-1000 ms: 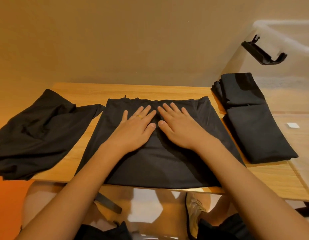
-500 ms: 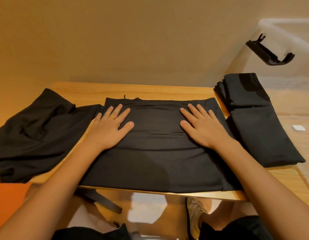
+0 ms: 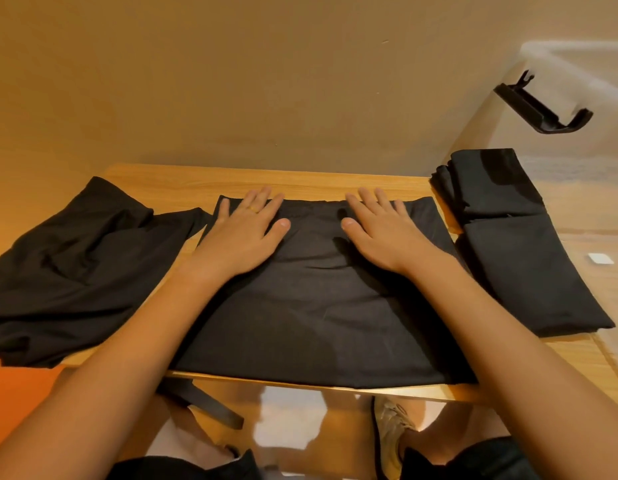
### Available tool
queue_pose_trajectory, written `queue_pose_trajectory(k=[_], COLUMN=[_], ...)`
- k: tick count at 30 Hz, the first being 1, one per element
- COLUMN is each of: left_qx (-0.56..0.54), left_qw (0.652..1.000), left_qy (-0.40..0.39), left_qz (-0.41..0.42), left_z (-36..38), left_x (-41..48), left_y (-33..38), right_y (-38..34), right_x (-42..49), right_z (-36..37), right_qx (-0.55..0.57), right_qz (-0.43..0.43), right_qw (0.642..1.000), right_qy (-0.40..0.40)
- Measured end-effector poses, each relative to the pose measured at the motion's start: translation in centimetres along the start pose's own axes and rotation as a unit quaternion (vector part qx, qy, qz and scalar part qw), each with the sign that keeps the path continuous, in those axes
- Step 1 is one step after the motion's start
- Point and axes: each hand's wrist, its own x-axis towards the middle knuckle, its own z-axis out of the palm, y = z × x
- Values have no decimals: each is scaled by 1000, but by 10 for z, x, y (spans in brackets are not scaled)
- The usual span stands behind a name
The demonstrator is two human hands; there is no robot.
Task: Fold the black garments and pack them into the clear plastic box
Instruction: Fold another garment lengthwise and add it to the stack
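Left hand (image 3: 245,233) and right hand (image 3: 380,233) lie flat, apart, pressing the centre garment (image 3: 318,317) on the bench (image 3: 300,180), apparently mid-fold. One folded garment (image 3: 529,268) sits right, by the clear plastic box (image 3: 560,55); a crumpled garment (image 3: 75,271) waits left.

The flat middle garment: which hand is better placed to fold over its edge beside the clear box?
Probably right: the right hand lies flat on the garment near that edge; the left hand rests opposite.

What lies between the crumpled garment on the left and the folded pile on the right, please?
The spread black garment, left hand and right hand flat on it, in the head view.
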Motion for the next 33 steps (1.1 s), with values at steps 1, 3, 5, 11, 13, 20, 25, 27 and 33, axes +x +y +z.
queue_pose_trajectory(k=[1,3,5,11,13,20,25,27,33], left_qx=[-3,-3,7,13,10,19,24,22,-110], left_qw=[1000,999,999,996,996,994,992,993,992], left_qy=[-10,-33,-35,-28,-21,-4,7,3,57], left_qz=[6,5,-17,-87,-85,-112,-121,-119,-4], left_z=[4,12,21,25,24,19,22,21,7], left_x=[9,24,34,38,38,41,42,41,12], left_y=[5,9,2,-19,-22,-50,-49,-48,-39], right_y=[-8,-19,-20,5,19,71,71,70,65], right_x=[6,17,23,27,27,23,22,22,14], right_z=[3,11,20,22,19,7,7,6,-3], right_qx=[1,2,-9,-43,-45,-41,-40,-39,-15], right_qz=[-10,-20,-20,5,22,107,110,109,66], right_qw=[1000,1000,999,999,999,993,993,993,998], right_qy=[-2,-13,-28,-29,-18,-13,-13,-18,-21])
